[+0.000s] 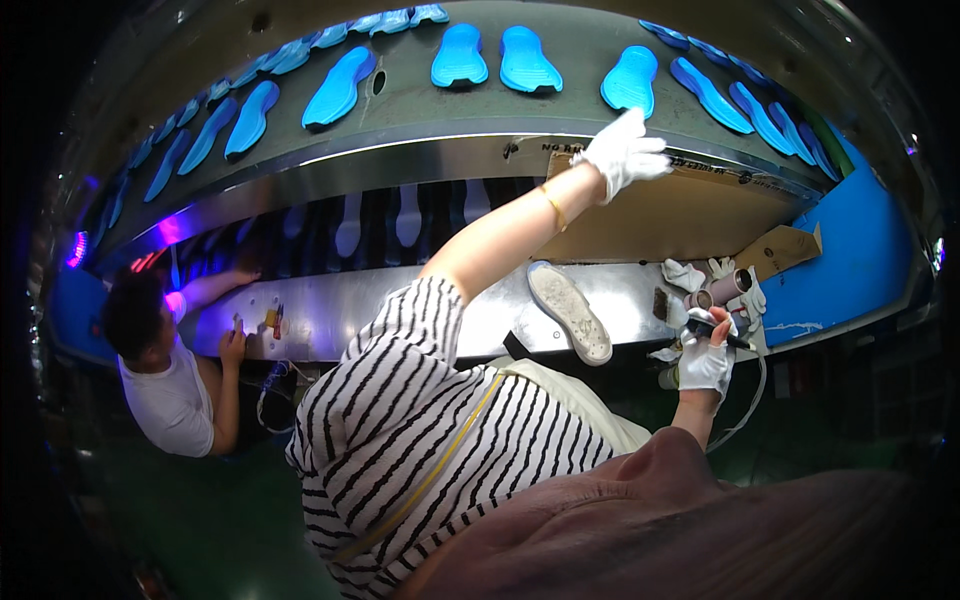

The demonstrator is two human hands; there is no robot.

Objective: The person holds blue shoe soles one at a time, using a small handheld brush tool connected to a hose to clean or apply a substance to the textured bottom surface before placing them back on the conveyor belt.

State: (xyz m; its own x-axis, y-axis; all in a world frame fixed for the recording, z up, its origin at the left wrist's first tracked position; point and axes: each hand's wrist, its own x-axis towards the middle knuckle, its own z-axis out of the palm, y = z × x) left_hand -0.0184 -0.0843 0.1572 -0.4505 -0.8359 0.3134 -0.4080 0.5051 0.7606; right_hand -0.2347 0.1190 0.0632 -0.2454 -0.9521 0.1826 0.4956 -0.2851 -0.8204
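Blue shoe soles lie in a row on the grey upper belt in the head view, and the nearest one sits just past the left hand. That hand wears a white glove and stretches up over a brown cardboard sheet, fingers loosely spread and gripping nothing. The right hand, also gloved, is low at the steel ledge, its fingers closed around a dark pen-like tool. One pale sole rests bottom-up on the ledge between the two arms. Spare white gloves and a short cardboard tube crowd the ledge just above the right hand. The striped sleeve hides much of the ledge's middle. At far left, another person in a white shirt reaches under violet light.
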